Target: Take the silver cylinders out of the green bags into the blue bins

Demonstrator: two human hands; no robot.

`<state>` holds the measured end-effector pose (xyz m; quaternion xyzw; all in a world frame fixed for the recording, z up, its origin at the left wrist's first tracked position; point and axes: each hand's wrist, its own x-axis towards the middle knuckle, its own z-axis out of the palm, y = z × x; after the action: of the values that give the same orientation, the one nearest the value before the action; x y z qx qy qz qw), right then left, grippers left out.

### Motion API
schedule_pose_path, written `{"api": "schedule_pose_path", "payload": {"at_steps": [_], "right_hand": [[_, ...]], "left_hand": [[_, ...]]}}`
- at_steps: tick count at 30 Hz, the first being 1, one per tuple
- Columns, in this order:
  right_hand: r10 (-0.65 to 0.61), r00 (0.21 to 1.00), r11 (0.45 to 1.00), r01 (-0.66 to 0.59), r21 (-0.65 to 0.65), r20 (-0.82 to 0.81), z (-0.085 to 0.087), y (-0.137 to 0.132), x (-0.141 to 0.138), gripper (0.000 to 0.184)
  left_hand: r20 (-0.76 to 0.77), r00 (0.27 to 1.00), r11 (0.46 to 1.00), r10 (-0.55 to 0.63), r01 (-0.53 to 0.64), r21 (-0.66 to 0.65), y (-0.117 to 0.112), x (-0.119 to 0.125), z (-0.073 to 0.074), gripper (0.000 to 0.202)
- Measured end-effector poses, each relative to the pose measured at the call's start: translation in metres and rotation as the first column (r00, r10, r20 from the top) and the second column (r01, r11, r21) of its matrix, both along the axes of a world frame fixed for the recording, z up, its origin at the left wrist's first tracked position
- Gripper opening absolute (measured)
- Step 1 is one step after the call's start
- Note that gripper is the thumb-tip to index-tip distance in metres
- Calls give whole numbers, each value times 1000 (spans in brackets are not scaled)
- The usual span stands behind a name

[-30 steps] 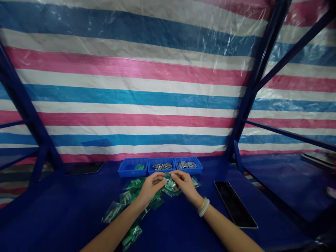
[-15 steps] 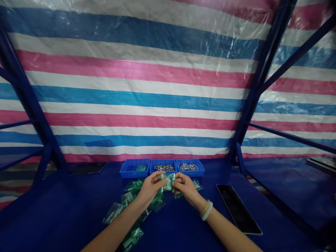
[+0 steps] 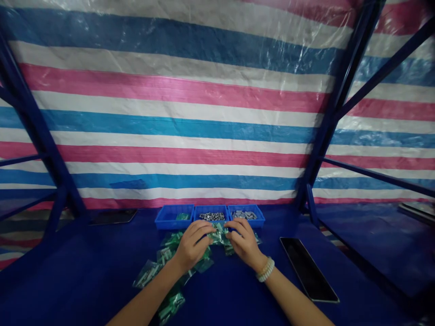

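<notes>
A small clear zip bag with green-tinted contents (image 3: 219, 233) lies between my two hands, just in front of the trays. My left hand (image 3: 193, 244) is at its left edge, thumb and fingers apart. On the other side my right hand (image 3: 244, 241), with a pale beaded bracelet at the wrist, has its fingers curved and spread beside the bag. Whether any fingertip still touches the bag is hard to see. More filled bags (image 3: 166, 256) are spread under and left of my left forearm, and others lie partly hidden beneath my right hand.
Three blue trays stand in a row behind my hands: the left tray (image 3: 166, 222) has a small green bag, the middle one small metal parts (image 3: 211, 216), the right one grey pieces (image 3: 244, 215). A tablet (image 3: 308, 270) lies right, a dark flat device (image 3: 113, 217) back left.
Half a second ago both hands pinched the small bag. Now the fingers have loosened and come apart, and the bag sits slightly lower between them.
</notes>
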<state>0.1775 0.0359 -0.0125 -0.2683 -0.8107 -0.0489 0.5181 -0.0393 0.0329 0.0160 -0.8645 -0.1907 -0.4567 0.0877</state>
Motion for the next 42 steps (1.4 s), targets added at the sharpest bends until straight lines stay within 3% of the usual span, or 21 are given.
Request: {"api": "schedule_pose_path", "payload": {"at_steps": [2,4,6,8,10,12,15,18,19,22,24,26,30,33,37,39,42], "right_hand": [[69,996,996,-72,-59,-54,1,-1,-3,21],[107,981,977,-135,-166,-164,1,-1,-7,16],[102,953,931,-192,-311,-285,-1,-2,-12,18],[99,922,861,-268,-433,-374,-2,-3,-16,34],[132,897,786,-355,-507,-422,-4,-4,-19,46],[159,873,736,-416,-535,-460,-4,-4,-20,48],[121,856,747,-412,-521,-503,-3,-3,-17,39],[17,841,823,-319,-471,-540,-3,1,-11,26],[-14,833,846,-285,-451,-553,-4,3,-9,23],[-62,806,884,-229,-407,-588,-5,7,-4,16],[-71,795,888,-225,-402,-602,-5,8,-3,14],[-78,794,887,-221,-406,-603,-6,9,-2,13],[-99,830,891,-172,-419,-549,-7,12,-1,12],[-70,902,884,-141,-445,-427,-7,15,-1,13],[-76,996,898,43,-437,-57,-6,15,0,17],[-103,977,901,171,-398,186,-5,12,0,19],[-111,884,867,309,-390,454,-3,6,2,31]], "left_hand": [[81,996,991,-36,46,-125,2,2,-2,19],[192,981,945,4,60,-323,4,5,-3,13],[282,954,832,96,79,-550,8,7,-4,5],[345,923,677,168,147,-721,12,8,-5,14],[385,901,548,201,223,-806,15,8,-7,23],[410,881,486,235,258,-835,20,7,-9,27],[423,848,516,320,218,-828,32,-5,-7,33],[347,801,597,488,-17,-802,54,-32,6,35],[286,779,595,558,-135,-792,63,-43,13,34],[182,743,556,644,-291,-778,91,-74,32,25],[86,730,511,678,-385,-769,107,-87,37,18],[-21,716,463,698,-473,-749,119,-92,33,13],[-217,705,399,675,-596,-696,130,-83,10,11],[-303,684,400,663,-667,-629,129,-77,0,13],[-311,656,458,687,-724,-516,117,-73,7,11],[-285,658,498,697,-730,-468,104,-65,12,13],[-232,708,590,667,-692,-416,76,-45,12,21]]}}
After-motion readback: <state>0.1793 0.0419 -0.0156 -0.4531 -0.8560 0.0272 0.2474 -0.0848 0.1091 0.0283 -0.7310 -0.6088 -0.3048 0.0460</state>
